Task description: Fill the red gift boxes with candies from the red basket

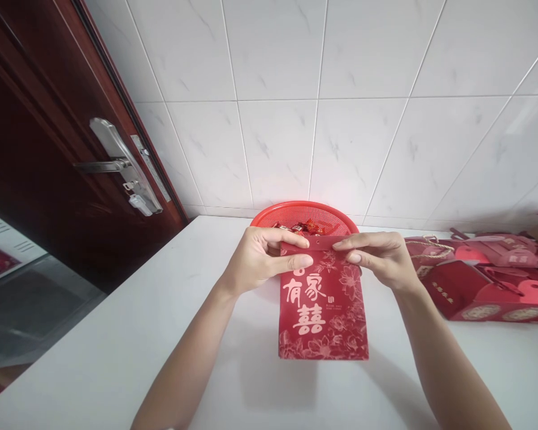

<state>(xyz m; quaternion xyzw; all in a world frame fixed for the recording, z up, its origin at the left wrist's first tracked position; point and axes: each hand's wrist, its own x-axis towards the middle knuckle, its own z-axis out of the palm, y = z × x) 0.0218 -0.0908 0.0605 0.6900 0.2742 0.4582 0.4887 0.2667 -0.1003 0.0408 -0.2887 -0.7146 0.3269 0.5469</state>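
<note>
A red paper bag point(323, 310) with white characters and a pale flower pattern hangs upright above the white table, its top edge folded over in a flap with a small hole. My left hand point(264, 257) pinches the upper left of the bag between thumb and fingers. At the upper right, my right hand point(379, 257) pinches the flap the same way. Behind the bag stands a red mesh basket point(291, 209) with small red wrapped pieces point(311, 227) inside, partly hidden by the bag and hands.
On the right of the white table point(161, 334) lie several red gift boxes point(466, 286) and bags, one with a rope handle point(430, 245). A tiled wall point(273, 143) rises behind. At the left is a dark red door point(49, 119) with a metal handle point(103, 166).
</note>
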